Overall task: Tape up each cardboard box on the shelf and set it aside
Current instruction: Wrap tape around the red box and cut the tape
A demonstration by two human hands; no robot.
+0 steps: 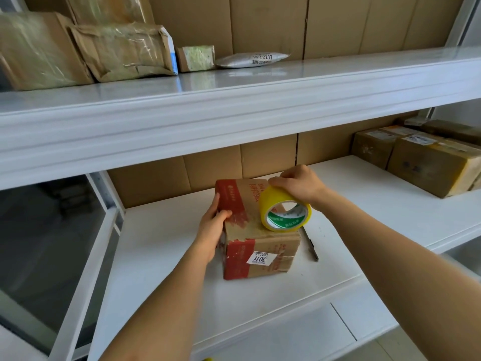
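Note:
A brown and red cardboard box (256, 246) with a white "3011" sticker stands on the white middle shelf (166, 256). My left hand (212, 225) grips its left side, thumb on the top. My right hand (296, 183) holds a roll of yellow tape (283, 208) with a green and white core. The roll rests tilted on the box's top at the right. Old clear tape crosses the box's top.
A pen (312, 248) lies on the shelf right of the box. Taped boxes (426, 160) stand at the far right of the same shelf. The upper shelf (234, 100) carries wrapped parcels (78, 48) and a grey mailer (252, 59).

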